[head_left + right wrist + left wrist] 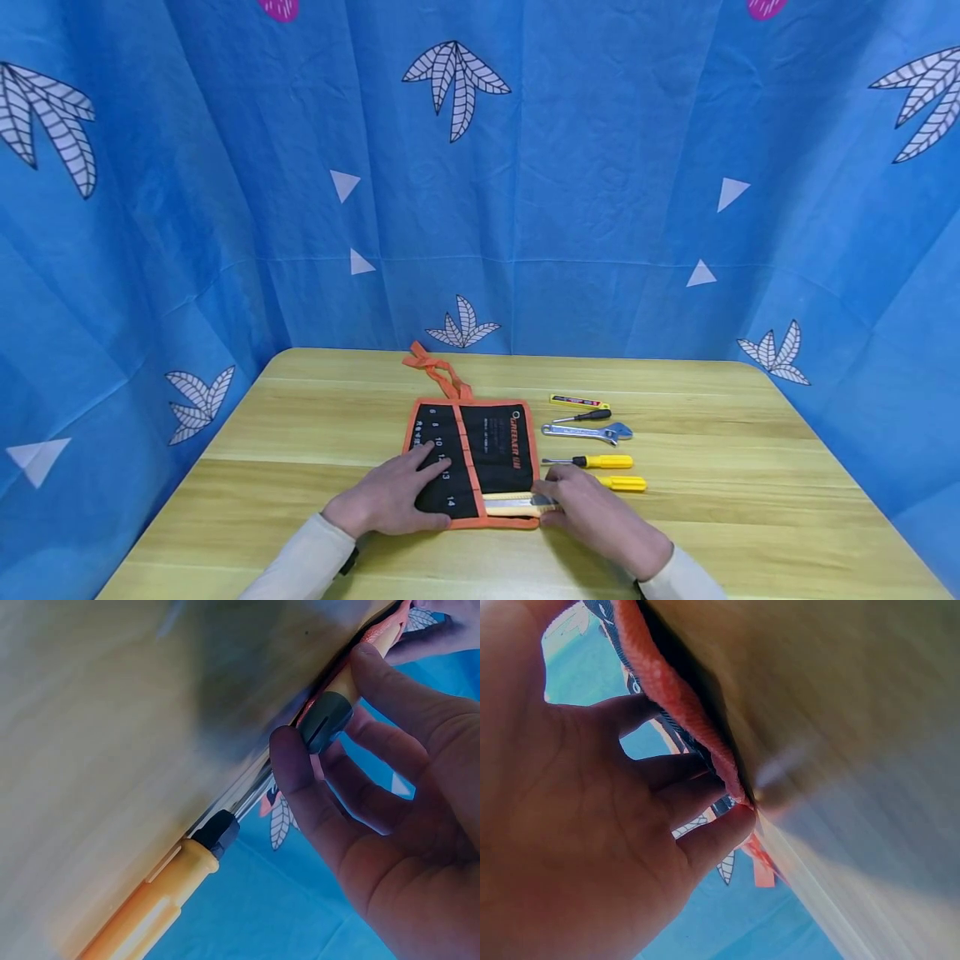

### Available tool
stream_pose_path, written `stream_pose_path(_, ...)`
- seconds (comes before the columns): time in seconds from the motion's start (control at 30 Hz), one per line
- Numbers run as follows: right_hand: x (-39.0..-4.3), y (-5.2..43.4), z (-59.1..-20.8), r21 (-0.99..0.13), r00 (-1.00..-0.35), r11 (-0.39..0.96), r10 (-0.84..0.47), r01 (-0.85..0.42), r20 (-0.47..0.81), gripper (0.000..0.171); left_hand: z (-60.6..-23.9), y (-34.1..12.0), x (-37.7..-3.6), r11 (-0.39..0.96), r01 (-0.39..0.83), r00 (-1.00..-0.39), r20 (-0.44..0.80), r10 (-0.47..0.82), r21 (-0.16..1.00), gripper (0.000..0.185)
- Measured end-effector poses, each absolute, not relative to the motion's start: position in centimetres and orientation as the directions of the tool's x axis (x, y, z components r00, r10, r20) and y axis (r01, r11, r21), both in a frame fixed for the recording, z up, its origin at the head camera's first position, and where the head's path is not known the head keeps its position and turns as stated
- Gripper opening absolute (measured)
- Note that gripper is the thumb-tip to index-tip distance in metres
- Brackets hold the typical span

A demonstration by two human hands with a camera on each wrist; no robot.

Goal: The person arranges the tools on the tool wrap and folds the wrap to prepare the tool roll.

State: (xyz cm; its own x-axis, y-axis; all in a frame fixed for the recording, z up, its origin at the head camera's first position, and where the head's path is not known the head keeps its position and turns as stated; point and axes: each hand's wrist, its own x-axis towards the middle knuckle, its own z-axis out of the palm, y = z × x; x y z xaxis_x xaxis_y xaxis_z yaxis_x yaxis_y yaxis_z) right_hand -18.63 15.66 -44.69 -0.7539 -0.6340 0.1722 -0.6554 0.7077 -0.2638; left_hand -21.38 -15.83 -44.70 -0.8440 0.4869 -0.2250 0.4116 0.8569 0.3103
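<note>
A wooden table [315,500] carries a black tool roll [487,442] with orange trim, spread flat with its numbered pockets facing up and its orange tie straps [435,371] trailing off the far edge. This pouch is the only container in view, and just 1 item is in it: a yellow utility knife [513,502] lying along the near edge, most of its body over the fabric and its dark end cap sticking out on the right. By my judgement the packing has barely begun, with 1 tool going in and 5 waiting outside.

The left hand [393,500] lies flat on the left half of the pouch, fingers straight and spread, pressing the cloth against the table; the left wrist view shows those fingers [705,840] along the orange hem. The right hand [592,512] pinches the exposed end of the knife between thumb and curled fingers, and the right wrist view shows the grey cap [324,720] caught in that grip at the roll's edge.

To the right of the pouch, lying apart from it on bare wood, are 5 tools in a column: an adjustable wrench [588,432], 2 yellow-handled screwdrivers [600,461] and [622,482], a small black-handled screwdriver [588,415], and a second, smaller yellow cutter [577,402] farthest away.
</note>
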Motion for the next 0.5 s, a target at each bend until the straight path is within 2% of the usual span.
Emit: stream_pose_path(0.5, -18.82, 15.01, -44.55, -0.287, -0.773, 0.722, -0.621, -0.629, 0.131, 0.032, -44.74, -15.78, -21.45, 0.864, 0.404, -0.849, -0.229, 0.477, 0.302, 0.086)
